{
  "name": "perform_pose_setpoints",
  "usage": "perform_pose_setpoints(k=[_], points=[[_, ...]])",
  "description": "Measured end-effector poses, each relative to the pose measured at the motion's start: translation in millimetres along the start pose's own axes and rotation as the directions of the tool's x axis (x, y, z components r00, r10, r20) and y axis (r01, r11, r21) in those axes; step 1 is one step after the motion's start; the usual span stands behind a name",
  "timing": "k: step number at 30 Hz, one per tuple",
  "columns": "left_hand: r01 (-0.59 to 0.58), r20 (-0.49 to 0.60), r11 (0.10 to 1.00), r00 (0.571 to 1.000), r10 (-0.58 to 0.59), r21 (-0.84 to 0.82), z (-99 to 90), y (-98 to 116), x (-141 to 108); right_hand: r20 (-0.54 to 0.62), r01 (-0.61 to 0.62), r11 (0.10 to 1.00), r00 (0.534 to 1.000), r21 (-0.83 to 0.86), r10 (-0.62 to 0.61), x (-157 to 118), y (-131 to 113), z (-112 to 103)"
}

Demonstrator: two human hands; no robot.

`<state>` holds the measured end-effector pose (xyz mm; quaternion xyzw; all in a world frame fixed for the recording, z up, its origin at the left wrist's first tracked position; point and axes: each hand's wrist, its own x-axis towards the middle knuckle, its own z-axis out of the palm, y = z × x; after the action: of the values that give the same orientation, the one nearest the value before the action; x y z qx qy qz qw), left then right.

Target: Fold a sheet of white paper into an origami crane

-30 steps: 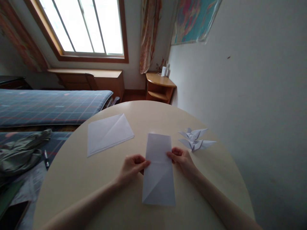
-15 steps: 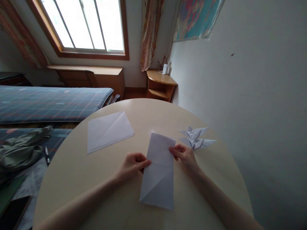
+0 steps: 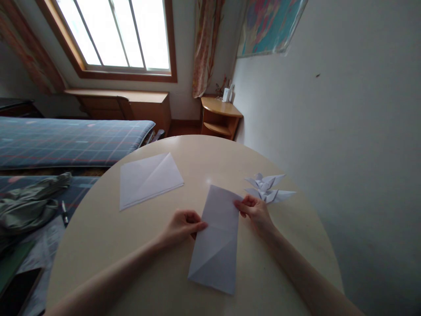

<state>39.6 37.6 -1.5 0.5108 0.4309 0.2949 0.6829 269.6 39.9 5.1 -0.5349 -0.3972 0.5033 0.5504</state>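
A white sheet of paper (image 3: 219, 237), folded to a long rectangle with a diagonal crease near its lower end, is held just in front of me over the round table (image 3: 131, 259). My left hand (image 3: 187, 226) pinches its left edge about halfway up. At the upper right edge, my right hand (image 3: 253, 210) grips the paper between thumb and fingers. Beyond my right hand lie folded white paper shapes (image 3: 268, 188) with pointed tips. A small stack of creased white paper (image 3: 151, 180) rests on the table's left side.
Left of the table is a bed with a plaid mattress (image 3: 75, 142). Crumpled green cloth (image 3: 29, 206), a pen (image 3: 65, 213) and a dark phone (image 3: 21, 289) lie at the lower left. A wall (image 3: 355, 145) borders the right side.
The held paper has tilted slightly, its lower end swinging left and its top moving a little right. My right hand has shifted slightly right with it; my left hand is nearly unmoved.
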Motion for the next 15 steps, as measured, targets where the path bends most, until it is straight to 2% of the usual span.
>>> perform_pose_setpoints(k=[5, 10, 15], points=[[0.007, 0.023, 1.0, 1.0, -0.007, 0.014, -2.5, -3.0, 0.4, -0.036, 0.017, 1.0, 0.999, 0.003, -0.016, -0.6, -0.3, 0.5], [-0.027, 0.065, 0.998, 0.998, 0.024, 0.052, -5.3, -0.3, 0.2, 0.008, 0.055, 0.997, 0.998, -0.047, -0.054, -1.5, -1.2, -1.4], [-0.035, 0.092, 0.995, 0.995, 0.026, 0.094, -6.9, 8.0, -0.7, 0.022, 0.027, 1.0, 0.999, -0.004, -0.027, -2.0, 0.1, -1.9]])
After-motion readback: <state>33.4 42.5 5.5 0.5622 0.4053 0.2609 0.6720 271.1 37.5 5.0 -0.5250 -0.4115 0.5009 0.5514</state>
